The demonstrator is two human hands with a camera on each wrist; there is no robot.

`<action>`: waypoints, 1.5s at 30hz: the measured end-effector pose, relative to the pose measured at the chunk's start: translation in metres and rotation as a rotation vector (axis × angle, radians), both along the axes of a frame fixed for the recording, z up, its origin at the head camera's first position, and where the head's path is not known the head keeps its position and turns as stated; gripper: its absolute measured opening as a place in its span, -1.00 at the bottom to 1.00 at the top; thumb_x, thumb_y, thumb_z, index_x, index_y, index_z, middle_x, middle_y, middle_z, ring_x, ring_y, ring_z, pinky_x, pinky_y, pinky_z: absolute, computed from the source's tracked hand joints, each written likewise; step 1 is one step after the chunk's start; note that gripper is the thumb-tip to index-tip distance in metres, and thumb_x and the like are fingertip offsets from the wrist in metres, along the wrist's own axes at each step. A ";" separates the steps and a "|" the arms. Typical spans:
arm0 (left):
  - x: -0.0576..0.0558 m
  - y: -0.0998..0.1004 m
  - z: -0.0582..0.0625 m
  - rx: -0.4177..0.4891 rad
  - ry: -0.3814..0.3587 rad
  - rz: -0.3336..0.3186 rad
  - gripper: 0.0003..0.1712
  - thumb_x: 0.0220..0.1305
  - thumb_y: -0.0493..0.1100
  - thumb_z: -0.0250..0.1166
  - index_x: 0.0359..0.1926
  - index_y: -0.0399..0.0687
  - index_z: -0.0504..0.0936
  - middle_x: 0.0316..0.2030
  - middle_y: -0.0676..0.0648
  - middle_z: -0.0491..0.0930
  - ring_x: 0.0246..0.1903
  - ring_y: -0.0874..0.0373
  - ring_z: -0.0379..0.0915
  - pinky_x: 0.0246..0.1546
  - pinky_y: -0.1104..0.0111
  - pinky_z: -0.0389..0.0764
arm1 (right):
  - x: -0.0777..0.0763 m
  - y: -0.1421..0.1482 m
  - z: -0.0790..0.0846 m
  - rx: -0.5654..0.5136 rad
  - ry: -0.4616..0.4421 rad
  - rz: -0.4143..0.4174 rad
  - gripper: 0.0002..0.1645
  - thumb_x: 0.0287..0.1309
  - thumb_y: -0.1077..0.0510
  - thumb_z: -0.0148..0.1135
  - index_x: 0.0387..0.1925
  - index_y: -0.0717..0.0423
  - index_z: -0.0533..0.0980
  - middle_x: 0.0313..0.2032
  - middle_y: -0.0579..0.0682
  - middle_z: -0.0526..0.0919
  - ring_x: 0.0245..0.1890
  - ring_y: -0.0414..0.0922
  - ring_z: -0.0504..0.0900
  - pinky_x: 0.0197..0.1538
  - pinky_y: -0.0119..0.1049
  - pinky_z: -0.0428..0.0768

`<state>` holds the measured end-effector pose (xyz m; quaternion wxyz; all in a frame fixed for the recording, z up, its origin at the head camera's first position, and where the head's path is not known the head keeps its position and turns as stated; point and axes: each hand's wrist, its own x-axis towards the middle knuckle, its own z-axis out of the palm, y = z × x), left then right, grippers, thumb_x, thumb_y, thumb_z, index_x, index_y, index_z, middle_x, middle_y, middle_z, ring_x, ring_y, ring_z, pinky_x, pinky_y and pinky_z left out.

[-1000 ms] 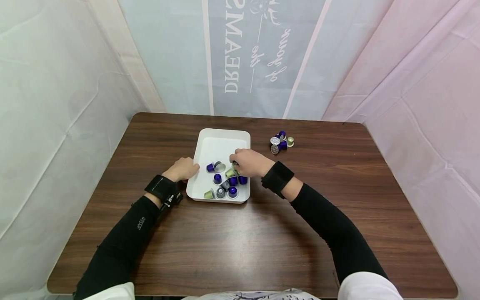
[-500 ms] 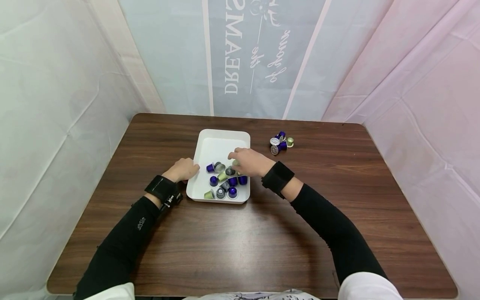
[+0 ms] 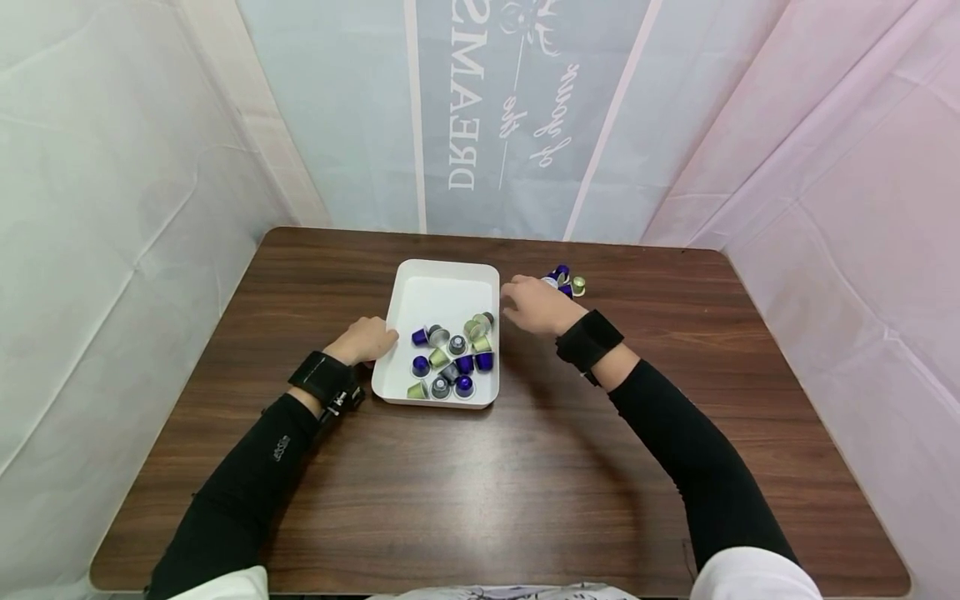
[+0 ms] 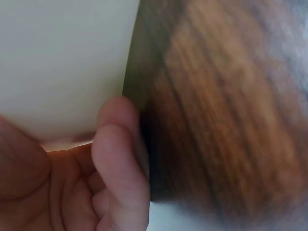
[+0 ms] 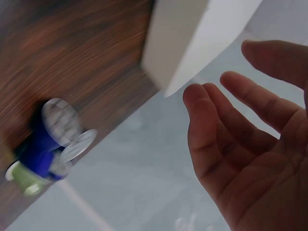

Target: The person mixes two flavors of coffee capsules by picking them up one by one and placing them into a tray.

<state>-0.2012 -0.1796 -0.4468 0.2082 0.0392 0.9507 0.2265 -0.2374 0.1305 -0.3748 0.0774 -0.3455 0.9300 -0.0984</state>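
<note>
A white tray (image 3: 442, 287) holds several coffee capsules in purple-blue, green and grey, gathered in its nearer half; one is a blue capsule (image 3: 464, 385) at the front. My left hand (image 3: 363, 340) grips the tray's left edge, its fingers (image 4: 118, 154) against the side wall in the left wrist view. Just off the tray's right edge hovers my right hand (image 3: 538, 304), fingers loosely bent and nothing between them. Beyond it on the table lies a small cluster with blue capsules (image 5: 41, 151) and a green capsule (image 3: 578, 286), partly hidden by the hand in the head view.
The brown wooden table (image 3: 480, 483) runs out to a light blue printed curtain (image 3: 525, 125) at the back. Pale fabric walls (image 3: 112, 208) stand on both sides.
My right hand has let go of capsules in the tray and moved right, out over the table toward the cluster. Some tray capsules have shifted left. The left hand stays put.
</note>
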 end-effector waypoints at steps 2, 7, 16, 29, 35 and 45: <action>0.000 0.000 -0.001 0.001 0.000 -0.002 -0.58 0.32 -0.07 -0.13 -0.36 -0.29 0.54 -0.55 -0.17 0.54 -0.69 0.09 0.48 -0.68 0.35 0.48 | -0.005 0.010 -0.003 0.007 0.011 -0.025 -0.63 0.24 0.20 0.15 0.03 0.31 0.49 -0.13 0.19 0.51 -0.28 -0.02 0.52 -0.18 -0.17 0.52; 0.000 -0.001 -0.001 0.008 -0.001 -0.004 -0.58 0.32 -0.07 -0.13 -0.34 -0.30 0.55 -0.56 -0.16 0.54 -0.69 0.10 0.48 -0.69 0.35 0.48 | -0.018 0.033 -0.011 0.027 0.020 -0.105 -0.64 0.26 0.23 0.10 0.02 0.36 0.48 -0.08 0.25 0.49 -0.16 0.07 0.53 -0.10 -0.08 0.52; 0.001 -0.002 -0.001 0.010 -0.001 -0.002 -0.58 0.30 -0.07 -0.13 -0.39 -0.28 0.54 -0.57 -0.16 0.52 -0.68 0.08 0.46 -0.68 0.35 0.45 | -0.032 0.056 -0.025 0.068 0.026 -0.202 -0.78 0.27 0.22 0.06 -0.26 0.36 0.52 -0.27 0.22 0.48 -0.29 0.04 0.43 -0.19 -0.09 0.44; 0.001 0.000 0.000 -0.005 0.001 -0.001 -0.59 0.32 -0.07 -0.13 -0.38 -0.28 0.52 -0.59 -0.14 0.47 -0.67 0.09 0.45 -0.65 0.37 0.44 | -0.041 0.062 -0.040 0.114 0.034 -0.224 -0.70 0.26 0.18 0.07 -0.16 0.39 0.52 -0.20 0.27 0.53 -0.13 0.12 0.50 0.05 0.03 0.41; 0.002 0.000 0.000 0.002 -0.001 0.000 -0.60 0.32 -0.07 -0.14 -0.39 -0.26 0.50 -0.60 -0.13 0.45 -0.67 0.09 0.44 -0.66 0.37 0.43 | -0.038 0.061 -0.043 0.076 0.002 -0.216 -0.71 0.29 0.14 0.08 -0.15 0.33 0.53 -0.25 0.21 0.54 -0.18 0.06 0.46 -0.09 -0.06 0.43; 0.002 0.001 0.002 -0.005 -0.015 0.012 -0.60 0.33 -0.07 -0.13 -0.40 -0.26 0.50 -0.60 -0.13 0.44 -0.66 0.08 0.45 -0.65 0.37 0.43 | -0.035 0.058 -0.044 0.046 -0.011 -0.183 -0.78 0.20 0.24 0.12 -0.15 0.29 0.53 -0.18 0.22 0.51 -0.13 0.08 0.46 -0.11 -0.07 0.46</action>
